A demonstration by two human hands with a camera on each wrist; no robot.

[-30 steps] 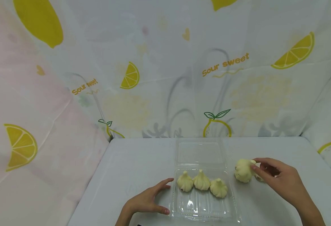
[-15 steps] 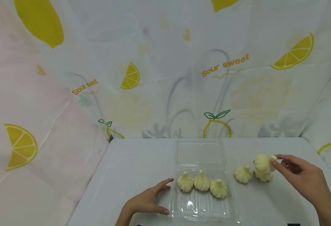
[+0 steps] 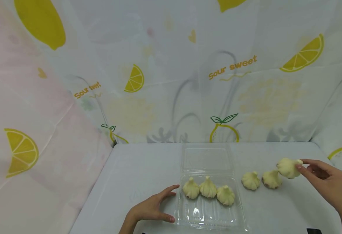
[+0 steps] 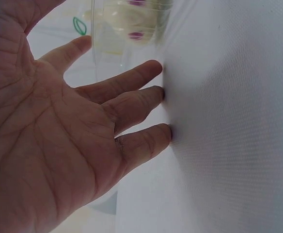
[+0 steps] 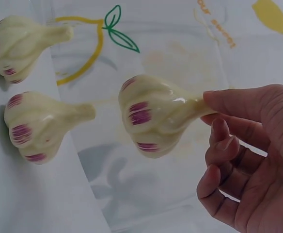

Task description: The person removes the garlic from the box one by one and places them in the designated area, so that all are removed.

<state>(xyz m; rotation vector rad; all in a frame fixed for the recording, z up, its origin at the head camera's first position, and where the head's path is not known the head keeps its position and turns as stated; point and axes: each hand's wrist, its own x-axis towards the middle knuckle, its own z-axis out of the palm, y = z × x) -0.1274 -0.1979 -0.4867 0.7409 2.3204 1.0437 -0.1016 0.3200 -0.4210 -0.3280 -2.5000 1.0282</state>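
Between thumb and forefinger, my right hand point(image 3: 330, 182) pinches the stem of a pale garlic bulb point(image 3: 288, 168), held above the table at the right. Purple streaks show on this bulb point(image 5: 151, 116) in the right wrist view. Two more garlic bulbs stand on the table just left of it, one nearer point(image 3: 272, 179) and one farther left point(image 3: 250, 180). My left hand point(image 3: 152, 205) rests beside the left edge of a clear plastic box point(image 3: 211, 224), fingers spread, fingertips on the table in the left wrist view. Three garlic bulbs point(image 3: 208, 187) sit in a row inside the box.
The box's clear lid point(image 3: 207, 159) lies folded back toward the rear of the white table point(image 3: 141, 165). A lemon-printed cloth point(image 3: 165, 107) hangs behind and along both sides. A small dark object point(image 3: 314, 231) shows at the bottom right edge.
My right hand has moved right with the pinched garlic bulb, passing over the two standing bulbs and uncovering them. The left hand and the box have stayed put.
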